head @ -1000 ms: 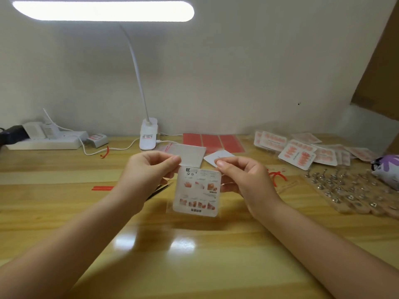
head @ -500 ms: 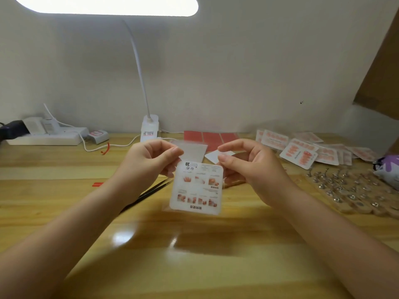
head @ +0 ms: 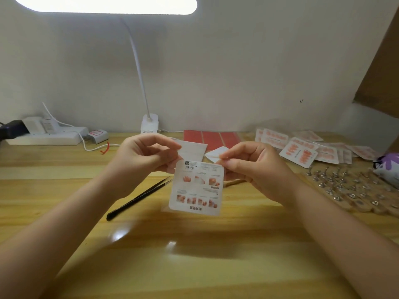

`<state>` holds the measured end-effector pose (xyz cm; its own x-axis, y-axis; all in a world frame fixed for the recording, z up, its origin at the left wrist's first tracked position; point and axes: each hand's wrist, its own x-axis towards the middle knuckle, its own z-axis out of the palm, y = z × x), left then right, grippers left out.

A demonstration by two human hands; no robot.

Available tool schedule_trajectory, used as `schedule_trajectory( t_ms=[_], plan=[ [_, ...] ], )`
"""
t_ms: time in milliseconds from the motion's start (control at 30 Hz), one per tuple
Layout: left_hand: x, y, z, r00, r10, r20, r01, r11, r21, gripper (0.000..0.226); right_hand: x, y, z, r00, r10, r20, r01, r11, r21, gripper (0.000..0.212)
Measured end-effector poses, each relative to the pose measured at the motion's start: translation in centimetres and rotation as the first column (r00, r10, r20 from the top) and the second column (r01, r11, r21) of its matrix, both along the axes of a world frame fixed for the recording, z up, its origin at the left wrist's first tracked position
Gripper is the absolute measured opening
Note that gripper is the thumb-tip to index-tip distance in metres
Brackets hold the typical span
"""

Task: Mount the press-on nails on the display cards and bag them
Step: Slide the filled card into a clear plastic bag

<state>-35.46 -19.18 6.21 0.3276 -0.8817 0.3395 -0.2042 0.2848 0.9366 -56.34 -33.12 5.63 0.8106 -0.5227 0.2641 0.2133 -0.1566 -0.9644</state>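
A white display card [head: 197, 186] in a clear bag hangs upright above the table, its printed instruction side toward me. My left hand [head: 142, 158] pinches the bag's top left corner and flap. My right hand [head: 252, 167] pinches the top right corner. Several bagged cards of orange nails [head: 299, 154] lie at the back right. Behind the held card lie a pale sheet [head: 194, 151] and a white card [head: 216, 153].
Black tweezers [head: 138, 198] lie left of the card. Wooden strips with metal nail stands [head: 349, 190] fill the right side. Red sheets [head: 211, 137], a lamp base [head: 149, 124], a power strip [head: 43, 137] and a purple pouch [head: 388, 165] stand along the back.
Both hands have lifted the bagged card slightly and spread apart at its top corners. The left hand's fingers now hold the bag flap higher.
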Motion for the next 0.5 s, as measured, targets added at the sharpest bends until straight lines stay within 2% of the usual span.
schedule_trajectory(
  t_ms=[167, 333, 500],
  plan=[
    [0.14, -0.01, -0.08, 0.999, 0.01, 0.03, -0.01, 1.0, -0.021, 0.017, -0.02, 0.01, -0.04, 1.0, 0.024, -0.001, -0.024, 0.999, 0.032, 0.009],
    [0.24, -0.13, -0.27, 0.998, 0.018, 0.063, -0.014, 0.998, -0.056, 0.018, 0.32, 0.54, 0.36, 1.0, 0.008, -0.005, -0.007, 0.994, 0.113, 0.037],
    [0.18, -0.03, -0.35, 0.99, 0.021, 0.141, -0.006, 0.994, -0.105, 0.017, 0.63, 0.66, 0.09, 0.997, -0.055, -0.048, 0.058, 0.996, 0.067, 0.028]
  ],
)
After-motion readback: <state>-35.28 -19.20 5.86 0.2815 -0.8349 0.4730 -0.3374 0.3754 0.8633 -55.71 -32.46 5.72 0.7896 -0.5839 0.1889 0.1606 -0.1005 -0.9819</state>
